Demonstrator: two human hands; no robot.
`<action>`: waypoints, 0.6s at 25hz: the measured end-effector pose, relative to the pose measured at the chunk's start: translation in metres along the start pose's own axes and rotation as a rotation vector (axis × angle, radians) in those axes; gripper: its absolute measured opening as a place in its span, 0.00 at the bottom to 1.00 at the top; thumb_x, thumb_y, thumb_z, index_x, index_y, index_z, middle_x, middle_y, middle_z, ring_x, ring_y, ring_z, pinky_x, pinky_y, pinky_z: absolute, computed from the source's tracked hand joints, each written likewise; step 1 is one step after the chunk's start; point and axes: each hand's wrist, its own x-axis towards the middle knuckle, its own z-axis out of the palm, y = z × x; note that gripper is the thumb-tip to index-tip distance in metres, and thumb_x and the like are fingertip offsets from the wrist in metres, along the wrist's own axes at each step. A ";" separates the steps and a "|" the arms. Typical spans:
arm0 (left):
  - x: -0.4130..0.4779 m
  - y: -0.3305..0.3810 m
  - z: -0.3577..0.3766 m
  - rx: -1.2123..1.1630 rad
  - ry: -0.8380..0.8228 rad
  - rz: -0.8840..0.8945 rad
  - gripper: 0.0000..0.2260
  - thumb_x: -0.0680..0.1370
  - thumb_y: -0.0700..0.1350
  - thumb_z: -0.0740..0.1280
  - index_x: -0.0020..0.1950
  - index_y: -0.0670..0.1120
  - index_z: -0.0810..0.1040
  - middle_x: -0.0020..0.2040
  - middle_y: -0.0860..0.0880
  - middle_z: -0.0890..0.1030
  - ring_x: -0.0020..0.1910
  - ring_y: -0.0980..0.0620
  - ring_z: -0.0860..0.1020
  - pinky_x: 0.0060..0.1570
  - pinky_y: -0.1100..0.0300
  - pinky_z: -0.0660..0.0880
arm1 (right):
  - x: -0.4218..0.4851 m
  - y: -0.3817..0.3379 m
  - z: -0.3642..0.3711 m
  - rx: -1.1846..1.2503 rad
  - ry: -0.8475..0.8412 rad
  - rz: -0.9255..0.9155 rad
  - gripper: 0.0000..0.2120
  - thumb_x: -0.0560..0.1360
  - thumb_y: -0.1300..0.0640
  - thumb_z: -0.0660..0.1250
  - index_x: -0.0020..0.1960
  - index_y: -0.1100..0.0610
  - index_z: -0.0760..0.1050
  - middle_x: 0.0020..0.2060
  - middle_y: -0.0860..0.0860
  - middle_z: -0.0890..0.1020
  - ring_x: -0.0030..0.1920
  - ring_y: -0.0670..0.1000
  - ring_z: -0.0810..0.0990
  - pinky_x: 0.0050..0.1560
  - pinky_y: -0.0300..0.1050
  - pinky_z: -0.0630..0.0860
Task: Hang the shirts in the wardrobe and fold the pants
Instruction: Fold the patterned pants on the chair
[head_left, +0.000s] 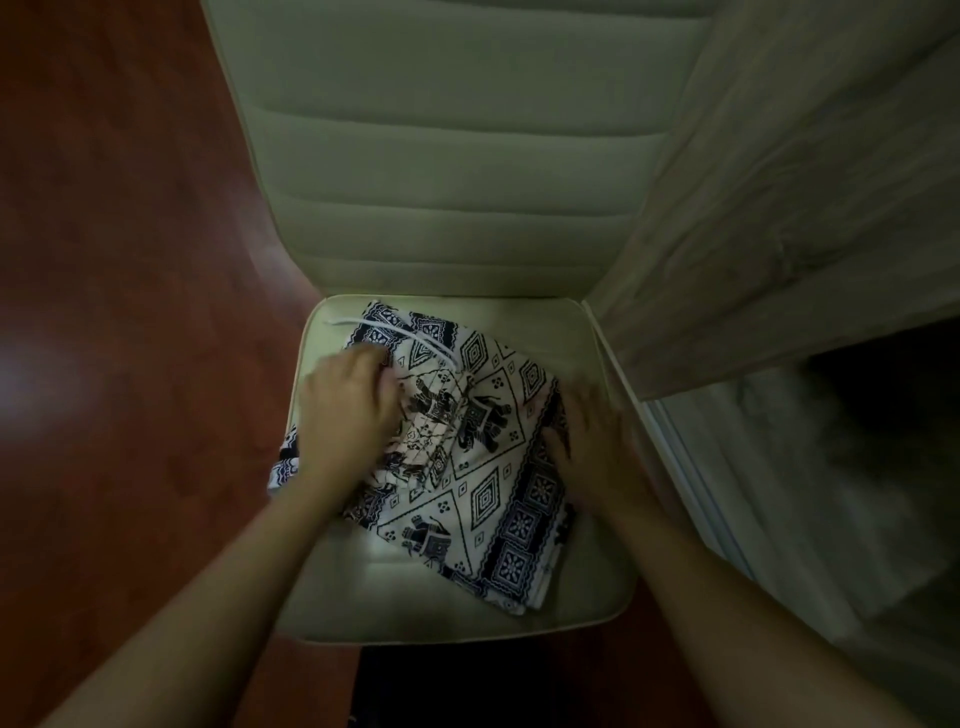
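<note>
Elephant-print pants (488, 467) mid-fold on chair seat (467, 608); left hand (345, 405) grasping them, right hand (592, 441) pressing flat; next fold needs smoothing.

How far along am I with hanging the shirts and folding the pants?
The elephant-print pants already lie folded into a compact stack on the chair seat. In hand: the left hand and right hand rest on them, apparently smoothing. No shirts or hangers are in view, so the hanging cannot be judged.
</note>
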 end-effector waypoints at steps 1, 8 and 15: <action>0.013 -0.019 -0.007 -0.011 -0.016 -0.100 0.24 0.79 0.56 0.55 0.69 0.43 0.68 0.66 0.41 0.72 0.63 0.41 0.70 0.61 0.45 0.67 | 0.004 0.002 -0.003 0.140 0.081 0.101 0.31 0.79 0.43 0.53 0.76 0.57 0.51 0.75 0.58 0.57 0.75 0.59 0.55 0.73 0.56 0.57; 0.033 -0.057 0.003 -0.154 -0.459 -0.423 0.36 0.66 0.56 0.75 0.67 0.39 0.66 0.60 0.37 0.75 0.53 0.38 0.77 0.53 0.47 0.77 | 0.021 -0.004 -0.038 0.644 -0.132 0.297 0.19 0.71 0.57 0.73 0.59 0.61 0.73 0.50 0.51 0.76 0.52 0.50 0.75 0.52 0.41 0.68; 0.028 -0.056 0.006 -0.288 -0.442 -0.403 0.22 0.70 0.60 0.70 0.54 0.45 0.74 0.49 0.41 0.80 0.45 0.41 0.80 0.52 0.45 0.78 | 0.016 0.020 -0.046 0.515 -0.008 0.211 0.13 0.75 0.59 0.68 0.59 0.60 0.76 0.52 0.57 0.79 0.52 0.52 0.77 0.48 0.42 0.71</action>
